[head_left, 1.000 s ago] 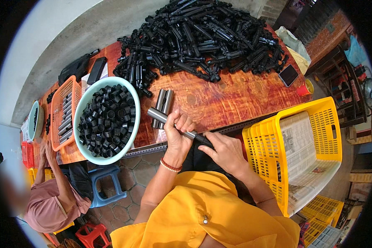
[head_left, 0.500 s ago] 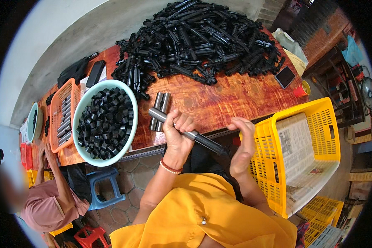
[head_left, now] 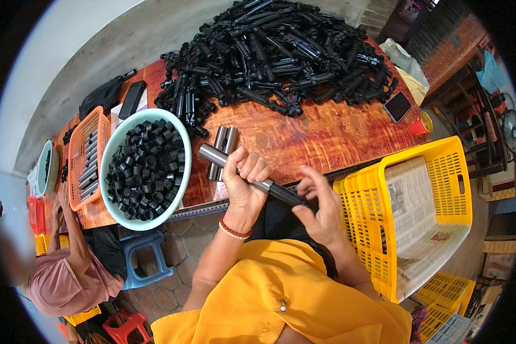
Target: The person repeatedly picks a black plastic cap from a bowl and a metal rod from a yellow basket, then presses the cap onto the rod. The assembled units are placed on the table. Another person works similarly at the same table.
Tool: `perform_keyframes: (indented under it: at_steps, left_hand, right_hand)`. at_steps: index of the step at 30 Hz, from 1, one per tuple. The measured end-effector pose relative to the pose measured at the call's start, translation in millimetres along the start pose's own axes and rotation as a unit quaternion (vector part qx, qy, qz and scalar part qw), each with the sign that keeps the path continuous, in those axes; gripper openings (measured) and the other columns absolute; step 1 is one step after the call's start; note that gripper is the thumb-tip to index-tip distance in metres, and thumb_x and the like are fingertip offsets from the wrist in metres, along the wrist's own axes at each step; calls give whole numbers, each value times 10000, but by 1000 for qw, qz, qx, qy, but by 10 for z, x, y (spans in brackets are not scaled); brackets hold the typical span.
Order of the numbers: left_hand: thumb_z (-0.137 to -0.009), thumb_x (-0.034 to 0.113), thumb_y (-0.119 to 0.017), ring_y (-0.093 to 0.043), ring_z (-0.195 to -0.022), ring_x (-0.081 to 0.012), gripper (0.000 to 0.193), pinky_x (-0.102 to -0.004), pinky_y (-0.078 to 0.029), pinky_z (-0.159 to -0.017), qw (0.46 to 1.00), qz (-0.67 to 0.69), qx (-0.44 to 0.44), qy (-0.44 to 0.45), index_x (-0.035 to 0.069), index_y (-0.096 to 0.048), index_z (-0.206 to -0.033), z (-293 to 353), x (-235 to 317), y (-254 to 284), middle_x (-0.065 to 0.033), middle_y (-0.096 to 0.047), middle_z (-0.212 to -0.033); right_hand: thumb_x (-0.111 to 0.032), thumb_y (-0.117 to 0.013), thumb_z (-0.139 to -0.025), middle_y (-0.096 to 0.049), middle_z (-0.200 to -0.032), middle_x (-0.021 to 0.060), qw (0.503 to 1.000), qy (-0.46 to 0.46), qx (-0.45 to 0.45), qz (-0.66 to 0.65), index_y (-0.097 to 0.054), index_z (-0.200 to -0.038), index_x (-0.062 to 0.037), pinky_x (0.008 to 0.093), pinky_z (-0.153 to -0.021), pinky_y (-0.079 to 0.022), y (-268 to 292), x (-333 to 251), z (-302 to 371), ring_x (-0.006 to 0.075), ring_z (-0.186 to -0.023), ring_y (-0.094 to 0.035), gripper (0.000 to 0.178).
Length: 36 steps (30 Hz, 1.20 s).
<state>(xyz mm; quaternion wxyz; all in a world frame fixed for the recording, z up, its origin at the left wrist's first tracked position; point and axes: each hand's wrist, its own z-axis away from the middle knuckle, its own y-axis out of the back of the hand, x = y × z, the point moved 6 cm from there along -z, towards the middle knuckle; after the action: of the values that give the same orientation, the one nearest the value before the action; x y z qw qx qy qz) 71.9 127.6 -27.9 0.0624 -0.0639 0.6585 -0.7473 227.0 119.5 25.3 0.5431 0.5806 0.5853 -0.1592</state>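
Observation:
My left hand point(head_left: 244, 186) is closed in a fist around a grey metal tube point(head_left: 213, 154), held slantwise above the table's front edge. From the tube's lower right end sticks a black rod-like part point(head_left: 286, 195). My right hand point(head_left: 325, 213) is beside that black end, thumb and fingers apart around its tip; whether the palm touches it I cannot tell. Behind my left fist, two more metal tubes point(head_left: 218, 140) lie side by side on the reddish wooden table point(head_left: 304, 137).
A large heap of black plastic parts point(head_left: 269, 57) covers the table's back. Left stand a pale green basin point(head_left: 187, 166) of black rings and an orange basket point(head_left: 74, 166) of tubes. Right is a yellow crate point(head_left: 378, 229) lined with newspaper. A co-worker point(head_left: 74, 275) sits at left.
My right hand has moved left and inward, from beside the yellow crate to the black part's end. The tube has shifted slightly left in my left hand's grip.

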Motion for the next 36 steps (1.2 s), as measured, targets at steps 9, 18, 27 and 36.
perform_keyframes:
  at_steps: [9,18,27,36]
  left_hand:
    - [-912,156,-477,-304,-415,-73,360,-224,-294,-402,997,-1,-51,53,154,-364,-570,50,-67,71,49,-340,-477]
    - [-910,149,-475,-313,-415,-74,364,-224,-300,-398,999,6,-26,38,154,-363,-564,72,-65,120,47,-350,-474]
    - [-918,143,-451,-315,-397,-62,397,-213,-310,-391,999,-8,-28,32,149,-341,-537,84,-38,81,53,-349,-461]
    - [-922,152,-456,-318,-406,-65,398,-215,-317,-408,999,16,-9,44,144,-346,-540,123,-58,150,52,-341,-471]
  right_hand:
    - [-191,-692,-816,-646,-777,192,998,-11,-54,7,-632,-979,5,367,-561,-501,-282,74,117,332,-666,-651,262]
    - [-175,-673,-833,-641,-776,212,997,-36,-42,-58,-632,-965,33,369,-576,-504,-309,134,143,341,-679,-653,250]
    - [-169,-695,-814,-625,-706,187,999,17,-34,8,-620,-966,27,365,-518,-490,-323,56,143,328,-615,-636,259]
    - [-184,-707,-798,-607,-655,155,993,69,-51,87,-605,-948,22,362,-480,-476,-315,-38,144,297,-564,-623,275]
